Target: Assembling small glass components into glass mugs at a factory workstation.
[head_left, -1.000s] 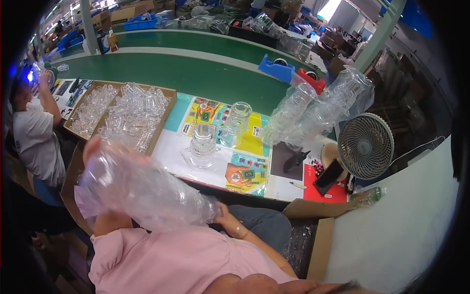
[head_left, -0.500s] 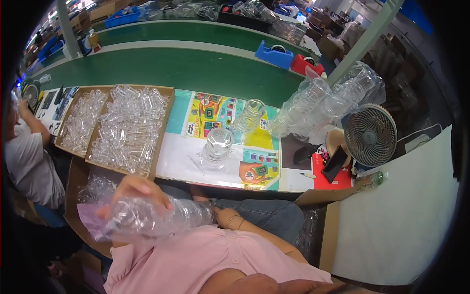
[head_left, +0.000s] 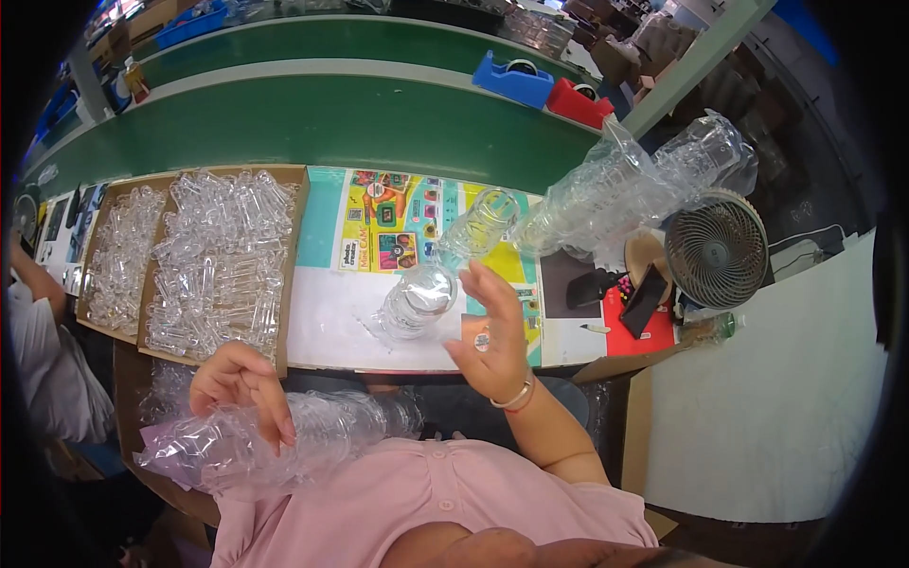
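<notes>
Across my lap lies a long clear plastic bag (head_left: 322,435) packed with clear round plastic pieces. My left hand (head_left: 244,386) hangs loosely over the bag's left part, fingers bent and apart, not gripping it; whether the fingertips touch the film I cannot tell. My right hand (head_left: 497,336) is raised over the table's front part, open, thumb and fingers spread, holding nothing. Just left of it stands a clear round plastic container (head_left: 419,301). Behind that, another clear ribbed cylinder (head_left: 483,222) lies tilted.
Left on the table, a divided cardboard box (head_left: 295,246) holds many clear plastic parts. Filled bags (head_left: 606,194) lie at the right, beside a fan (head_left: 717,248) and a phone (head_left: 644,301). Tape dispensers (head_left: 514,79) stand beyond the green conveyor (head_left: 284,118). A co-worker (head_left: 47,350) sits at far left.
My right hand has left the bag's right end and risen to the container on the table. My left hand has loosened and shifted slightly left; the bag now rests on my lap.
</notes>
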Action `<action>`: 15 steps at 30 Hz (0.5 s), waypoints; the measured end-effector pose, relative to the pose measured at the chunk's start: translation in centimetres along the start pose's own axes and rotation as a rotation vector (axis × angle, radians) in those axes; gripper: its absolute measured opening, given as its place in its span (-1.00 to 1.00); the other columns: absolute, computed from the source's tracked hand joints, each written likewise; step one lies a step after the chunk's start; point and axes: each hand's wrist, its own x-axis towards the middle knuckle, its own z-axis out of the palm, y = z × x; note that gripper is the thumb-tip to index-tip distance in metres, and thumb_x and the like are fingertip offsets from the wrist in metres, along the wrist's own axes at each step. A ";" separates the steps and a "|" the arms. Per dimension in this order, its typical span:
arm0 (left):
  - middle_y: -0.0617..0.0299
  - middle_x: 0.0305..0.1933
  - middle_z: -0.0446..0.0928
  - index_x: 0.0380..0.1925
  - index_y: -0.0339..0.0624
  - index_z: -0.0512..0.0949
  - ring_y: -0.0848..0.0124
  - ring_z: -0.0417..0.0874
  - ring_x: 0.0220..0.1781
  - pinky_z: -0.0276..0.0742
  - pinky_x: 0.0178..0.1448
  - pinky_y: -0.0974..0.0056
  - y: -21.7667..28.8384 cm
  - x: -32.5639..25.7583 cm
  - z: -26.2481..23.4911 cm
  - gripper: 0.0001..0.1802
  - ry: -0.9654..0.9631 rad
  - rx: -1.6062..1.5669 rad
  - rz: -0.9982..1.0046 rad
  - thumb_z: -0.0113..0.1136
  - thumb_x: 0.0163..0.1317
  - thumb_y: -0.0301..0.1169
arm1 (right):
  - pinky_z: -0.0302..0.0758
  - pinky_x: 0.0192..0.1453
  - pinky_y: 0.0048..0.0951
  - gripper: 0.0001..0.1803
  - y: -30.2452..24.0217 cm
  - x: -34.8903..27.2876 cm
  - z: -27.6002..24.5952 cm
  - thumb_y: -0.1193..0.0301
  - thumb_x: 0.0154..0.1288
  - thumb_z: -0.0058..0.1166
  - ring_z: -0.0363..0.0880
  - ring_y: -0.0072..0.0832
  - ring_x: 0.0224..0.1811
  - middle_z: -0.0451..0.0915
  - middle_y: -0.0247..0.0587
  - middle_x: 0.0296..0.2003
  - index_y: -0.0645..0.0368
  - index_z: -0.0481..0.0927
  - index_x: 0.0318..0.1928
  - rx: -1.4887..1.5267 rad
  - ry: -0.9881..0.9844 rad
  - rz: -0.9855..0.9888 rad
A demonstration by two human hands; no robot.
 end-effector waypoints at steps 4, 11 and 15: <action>-0.55 -0.24 0.39 0.16 -0.50 -0.06 0.00 0.63 -0.30 0.61 -0.22 0.22 0.4 -0.5 -0.5 -0.27 0.058 -0.066 -0.047 -0.02 0.28 -0.12 | 0.27 0.19 -0.30 -0.26 1.7 0.4 2.1 0.41 -0.03 0.27 0.39 -0.25 0.06 0.36 0.01 0.06 0.34 0.21 0.15 0.099 -0.109 0.130; -0.42 -0.32 0.45 0.12 -0.48 -0.01 0.02 0.63 -0.32 0.59 -0.12 0.10 0.2 -0.4 -2.0 -0.28 -0.092 -0.078 0.010 0.01 0.26 -0.11 | 0.28 0.17 -0.24 -0.11 1.4 -0.9 3.4 0.40 -0.26 0.45 0.41 -0.28 0.02 0.37 0.01 -0.02 0.31 0.20 0.10 0.133 0.020 -0.002; -0.37 -0.33 0.46 0.13 -0.45 0.01 0.06 0.64 -0.36 0.59 -0.11 0.05 0.3 -0.4 -1.9 -0.28 -0.063 -0.084 0.003 0.01 0.25 -0.09 | 0.27 0.17 -0.20 -0.07 0.8 -0.9 3.1 0.36 -0.34 0.49 0.43 -0.28 -0.01 0.46 -0.05 -0.11 0.31 0.23 0.09 0.013 0.008 0.012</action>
